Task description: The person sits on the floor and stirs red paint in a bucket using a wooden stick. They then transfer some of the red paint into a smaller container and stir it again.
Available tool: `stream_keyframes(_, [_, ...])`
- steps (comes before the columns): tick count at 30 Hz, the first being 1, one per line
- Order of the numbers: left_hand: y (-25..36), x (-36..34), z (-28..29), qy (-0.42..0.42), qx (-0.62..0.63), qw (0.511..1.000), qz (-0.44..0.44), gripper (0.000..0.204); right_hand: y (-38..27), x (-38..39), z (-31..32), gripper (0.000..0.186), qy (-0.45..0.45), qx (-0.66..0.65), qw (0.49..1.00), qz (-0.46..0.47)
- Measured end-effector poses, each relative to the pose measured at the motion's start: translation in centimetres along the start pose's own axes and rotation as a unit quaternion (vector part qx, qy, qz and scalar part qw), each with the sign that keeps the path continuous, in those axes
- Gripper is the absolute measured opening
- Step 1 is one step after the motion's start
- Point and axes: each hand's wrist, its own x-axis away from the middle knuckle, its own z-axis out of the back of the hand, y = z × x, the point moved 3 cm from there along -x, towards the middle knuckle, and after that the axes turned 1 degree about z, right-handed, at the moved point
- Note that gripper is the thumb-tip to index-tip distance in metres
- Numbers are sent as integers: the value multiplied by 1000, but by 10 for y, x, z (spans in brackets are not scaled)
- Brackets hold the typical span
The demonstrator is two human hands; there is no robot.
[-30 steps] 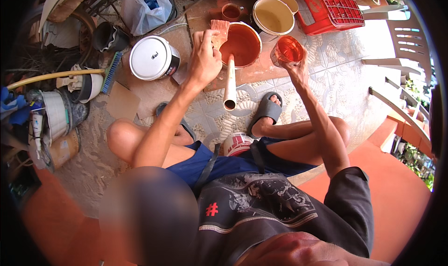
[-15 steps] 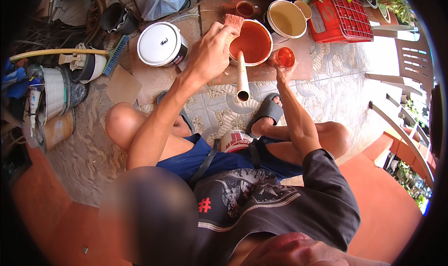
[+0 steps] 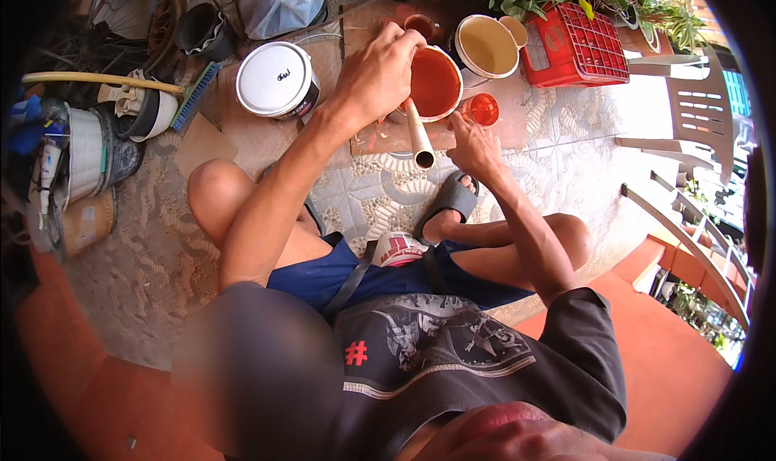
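My left hand (image 3: 373, 77) is closed at the left rim of a paint bucket (image 3: 455, 65) coated inside with orange-red paint. Its fingers hide the paintbrush they hold, whose bristles do not show. A pale hollow pipe (image 3: 419, 137) leans out of the bucket, open end toward me. At the bucket's near right rim my right hand (image 3: 478, 147) has its fingers bent and seems to grip the edge, though its fingertips are partly hidden. Just beyond that hand stands a clear cup (image 3: 482, 110) tinted red with paint.
A cream bucket (image 3: 487, 47) and a red crate (image 3: 575, 48) stand at the far right. On the left are a white-lidded pail (image 3: 275, 78), a blue-bristled brush (image 3: 196, 95) and several buckets. A small pail (image 3: 399, 249) sits between my legs. Plastic chairs (image 3: 699, 113) stand right.
My left hand has come down to the bucket's rim, and the raised brush bristles have gone out of sight. My right hand has left the red-tinted cup and moved nearer me.
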Motion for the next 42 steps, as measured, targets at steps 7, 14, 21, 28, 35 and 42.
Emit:
stream_keyframes(7, [7,-1,17,6,-34,999,-27,27,-73,-3,68,53,70,-59,954,285])
stream_keyframes(14, [-13,10,15,-17,-104,994,-17,26,-44,-41,108,18,12,-137,981,140])
stream_keyframes(21, [-10,3,-9,-48,-128,989,-51,27,0,-46,97,12,6,-204,959,198])
stream_keyframes(28, [6,-6,-26,-55,-145,982,-105,29,-12,-57,87,14,93,-271,917,279])
stream_keyframes(35, [-9,-3,-8,-66,-177,978,-84,25,-4,-58,95,20,121,-122,978,121])
stream_keyframes(42, [-23,8,-1,-71,-197,975,-67,26,-31,-51,91,18,87,-252,926,266])
